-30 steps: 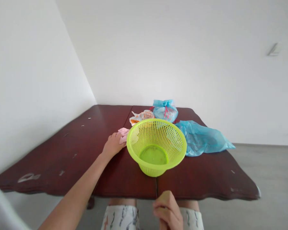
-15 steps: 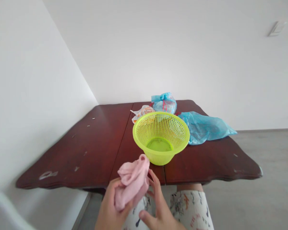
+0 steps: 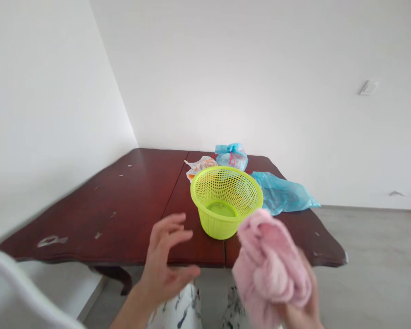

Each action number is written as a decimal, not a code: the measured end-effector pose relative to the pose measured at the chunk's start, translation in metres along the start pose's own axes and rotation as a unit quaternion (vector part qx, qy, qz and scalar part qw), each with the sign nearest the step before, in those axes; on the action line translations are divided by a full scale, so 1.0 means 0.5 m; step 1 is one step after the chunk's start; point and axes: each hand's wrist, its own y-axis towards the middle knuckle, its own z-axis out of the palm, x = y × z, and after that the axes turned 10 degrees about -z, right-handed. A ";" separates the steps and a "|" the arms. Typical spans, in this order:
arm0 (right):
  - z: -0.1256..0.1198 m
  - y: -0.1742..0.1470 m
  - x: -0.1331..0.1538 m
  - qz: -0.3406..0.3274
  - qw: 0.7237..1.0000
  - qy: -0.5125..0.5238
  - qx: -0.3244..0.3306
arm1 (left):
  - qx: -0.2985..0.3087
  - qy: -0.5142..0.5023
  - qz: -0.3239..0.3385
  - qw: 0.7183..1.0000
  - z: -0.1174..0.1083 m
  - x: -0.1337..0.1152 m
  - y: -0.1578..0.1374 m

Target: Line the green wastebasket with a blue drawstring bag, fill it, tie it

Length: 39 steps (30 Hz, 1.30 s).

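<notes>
A bunched pink cloth (image 3: 269, 269) is gripped by my right hand (image 3: 303, 301), in front of the table's near edge and to the right; most of the fingers are hidden behind the cloth. My left hand (image 3: 166, 262) holds nothing, its fingers apart and curved, over the near edge left of the middle. Between and beyond both hands stands a yellow-green plastic colander (image 3: 212, 226) with a perforated wall. Its bottom shows, with nothing clearly lying in it. The cloth overlaps the colander's lower right rim in view; I cannot tell whether they touch.
Behind the colander on the dark red wooden table (image 3: 123, 210) lie a tied blue bag (image 3: 232, 156) and a whitish-orange plastic bag (image 3: 202, 165). A flat blue plastic bag (image 3: 284, 194) lies to the right. A white curved chair part (image 3: 23, 292) is at lower left.
The pink cloth has passed from my left hand to my right and moved rightward. My left hand has let go and spread its fingers. The view has shifted slightly.
</notes>
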 end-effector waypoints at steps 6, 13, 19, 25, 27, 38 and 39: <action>0.125 0.324 -0.073 -0.025 0.997 -0.076 -0.013 | 0.090 -0.027 -0.068 0.993 0.127 0.026 0.165; 0.211 0.459 -0.136 0.020 0.730 -0.016 0.683 | 0.062 -0.059 -0.082 0.993 0.170 0.043 0.184; 0.189 0.483 -0.193 -0.354 0.675 -0.254 0.596 | 0.028 -0.072 -0.037 0.996 0.153 0.025 0.188; 0.258 0.450 -0.215 -0.566 0.609 -0.214 0.512 | 0.073 -0.077 -0.042 0.993 0.140 0.033 0.204; 0.279 0.448 -0.227 -0.532 0.632 -0.232 0.514 | 0.102 -0.042 -0.027 0.994 0.134 0.044 0.213; 0.326 0.514 -0.265 -0.440 0.692 -0.235 0.522 | 0.044 0.045 -0.016 0.998 0.139 0.091 0.255; 0.326 0.522 -0.274 -0.421 0.700 -0.240 0.525 | 0.047 0.035 -0.024 0.998 0.140 0.092 0.255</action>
